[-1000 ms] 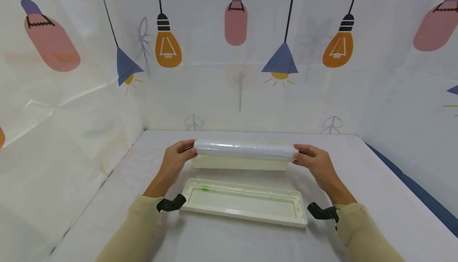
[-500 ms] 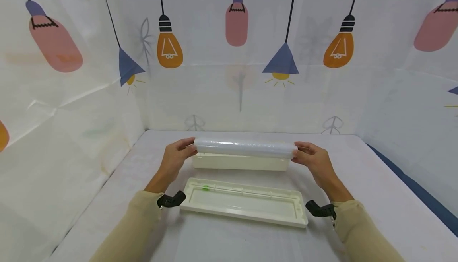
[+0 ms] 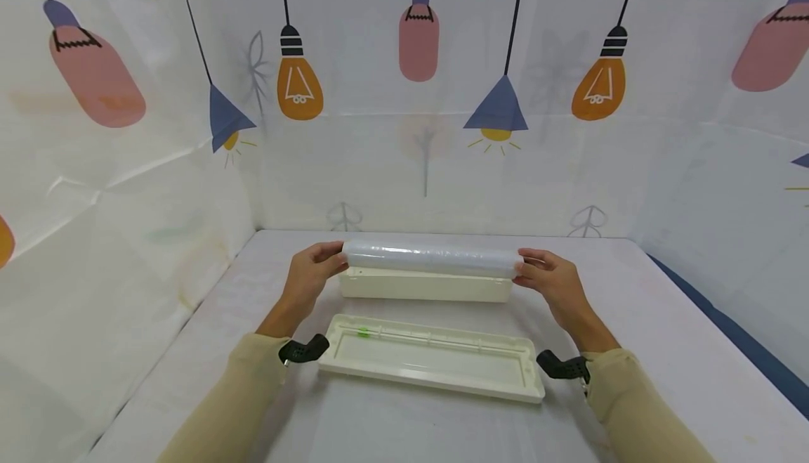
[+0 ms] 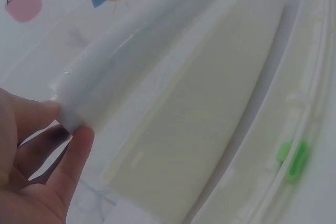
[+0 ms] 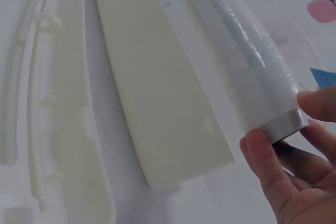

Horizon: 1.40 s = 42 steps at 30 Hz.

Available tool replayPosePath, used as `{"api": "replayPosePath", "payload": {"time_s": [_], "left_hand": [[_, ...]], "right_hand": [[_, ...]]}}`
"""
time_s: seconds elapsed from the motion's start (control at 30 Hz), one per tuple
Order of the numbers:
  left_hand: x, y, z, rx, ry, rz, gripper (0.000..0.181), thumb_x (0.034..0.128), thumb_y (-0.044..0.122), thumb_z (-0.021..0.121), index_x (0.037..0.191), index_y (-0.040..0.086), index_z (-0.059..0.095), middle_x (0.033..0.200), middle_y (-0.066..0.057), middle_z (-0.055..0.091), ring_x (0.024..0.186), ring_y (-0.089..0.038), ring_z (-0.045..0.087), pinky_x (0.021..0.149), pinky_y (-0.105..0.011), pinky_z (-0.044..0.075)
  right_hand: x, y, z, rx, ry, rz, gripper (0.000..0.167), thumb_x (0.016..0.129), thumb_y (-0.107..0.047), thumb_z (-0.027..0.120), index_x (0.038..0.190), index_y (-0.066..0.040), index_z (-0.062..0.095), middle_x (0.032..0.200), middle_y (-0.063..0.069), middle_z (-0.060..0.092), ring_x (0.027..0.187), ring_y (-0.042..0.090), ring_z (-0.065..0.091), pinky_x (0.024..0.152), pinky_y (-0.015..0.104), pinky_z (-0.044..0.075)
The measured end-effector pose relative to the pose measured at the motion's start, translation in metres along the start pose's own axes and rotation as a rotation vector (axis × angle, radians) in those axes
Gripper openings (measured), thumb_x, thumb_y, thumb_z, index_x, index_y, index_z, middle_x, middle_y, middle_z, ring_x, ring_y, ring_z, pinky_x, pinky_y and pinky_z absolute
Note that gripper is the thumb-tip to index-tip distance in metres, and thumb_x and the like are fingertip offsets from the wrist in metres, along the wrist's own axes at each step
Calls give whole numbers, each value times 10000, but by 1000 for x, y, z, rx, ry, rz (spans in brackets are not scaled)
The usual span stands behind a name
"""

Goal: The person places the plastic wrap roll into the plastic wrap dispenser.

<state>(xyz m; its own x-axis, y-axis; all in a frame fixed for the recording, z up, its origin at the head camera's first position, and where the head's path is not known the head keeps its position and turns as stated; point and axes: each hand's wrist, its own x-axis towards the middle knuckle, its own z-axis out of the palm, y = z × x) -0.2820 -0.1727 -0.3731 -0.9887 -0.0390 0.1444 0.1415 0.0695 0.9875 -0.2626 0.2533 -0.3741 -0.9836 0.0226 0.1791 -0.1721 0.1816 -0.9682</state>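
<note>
A roll of plastic wrap (image 3: 432, 258), shiny and whitish, is held level above a long cream box (image 3: 425, 286). My left hand (image 3: 310, 277) pinches its left end; my right hand (image 3: 556, 287) grips the right end. In the left wrist view, thumb and fingers of the left hand (image 4: 39, 156) close on the rim of the roll (image 4: 126, 51). The right wrist view has the right hand (image 5: 294, 177) around the other end of the roll (image 5: 252, 61), where a grey core edge shows. The roll hides the box's top from the head view.
Nearer me lies a cream lid (image 3: 430, 368), inner side up, with a rail along it and a small green slider (image 3: 363, 332). The white-covered table (image 3: 663, 350) ends at a patterned sheet wall (image 3: 379, 168) behind, with more sheeting at both sides.
The roll has risen slightly and shows more of the box front below it. Both hands keep their hold on its ends. Box and lid stay put.
</note>
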Motion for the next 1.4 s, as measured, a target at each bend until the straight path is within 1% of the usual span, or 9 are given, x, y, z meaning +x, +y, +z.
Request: {"api": "replayPosePath", "payload": {"time_s": [0.27, 0.5, 0.7, 0.97, 1.1, 1.23, 1.4], "left_hand": [[4, -3, -2, 3, 18, -27, 340, 971, 65, 665, 1286, -54, 618, 1281, -200, 626, 1072, -254, 680, 889, -268, 554], [8, -7, -3, -17, 12, -22, 337, 967, 49, 665, 1276, -79, 624, 1278, -227, 621, 1038, -226, 686, 893, -283, 555], [10, -6, -4, -21, 5, -21, 346, 970, 44, 658, 1287, -88, 616, 1301, -236, 609, 1055, -237, 681, 902, -292, 551], [13, -7, -2, -38, 21, -29, 318, 976, -2, 625, 1278, -103, 617, 1303, -240, 605, 1057, -242, 667, 895, -307, 557], [16, -8, -1, -47, 33, -29, 312, 979, -16, 612, 1272, -123, 613, 1303, -263, 598, 1072, -266, 654, 898, -320, 558], [17, -6, 0, -46, 44, -48, 309, 983, -10, 608, 1269, -128, 613, 1301, -276, 594, 1074, -292, 660, 897, -330, 560], [20, -3, 2, -23, 66, -71, 296, 982, -8, 610, 1254, -122, 626, 1284, -267, 605, 1051, -290, 670, 875, -320, 569]], "right_hand": [[3, -2, 4, 9, -8, 0, 520, 976, -156, 682, 1377, 116, 493, 1318, 301, 551, 914, 112, 698, 848, 272, 572], [8, 0, 6, -3, -2, 30, 517, 978, -164, 680, 1384, 101, 500, 1268, 251, 595, 890, 126, 704, 842, 270, 574], [11, 1, 7, 20, 4, 45, 517, 973, -157, 684, 1376, 111, 500, 1216, 207, 619, 873, 129, 706, 833, 270, 577], [14, 1, 9, 2, 14, 57, 502, 977, -159, 678, 1370, 104, 511, 1236, 226, 606, 867, 121, 702, 826, 259, 576], [17, -1, 9, 1, 2, 48, 500, 978, -142, 670, 1366, 126, 503, 1238, 248, 603, 859, 132, 705, 821, 265, 579], [21, -3, 9, -1, -18, 54, 521, 976, -130, 668, 1381, 140, 482, 1249, 271, 597, 851, 137, 707, 820, 280, 583], [25, -3, 7, 10, -41, 62, 519, 976, -111, 667, 1384, 145, 475, 1220, 253, 605, 859, 156, 709, 827, 293, 583]]}}
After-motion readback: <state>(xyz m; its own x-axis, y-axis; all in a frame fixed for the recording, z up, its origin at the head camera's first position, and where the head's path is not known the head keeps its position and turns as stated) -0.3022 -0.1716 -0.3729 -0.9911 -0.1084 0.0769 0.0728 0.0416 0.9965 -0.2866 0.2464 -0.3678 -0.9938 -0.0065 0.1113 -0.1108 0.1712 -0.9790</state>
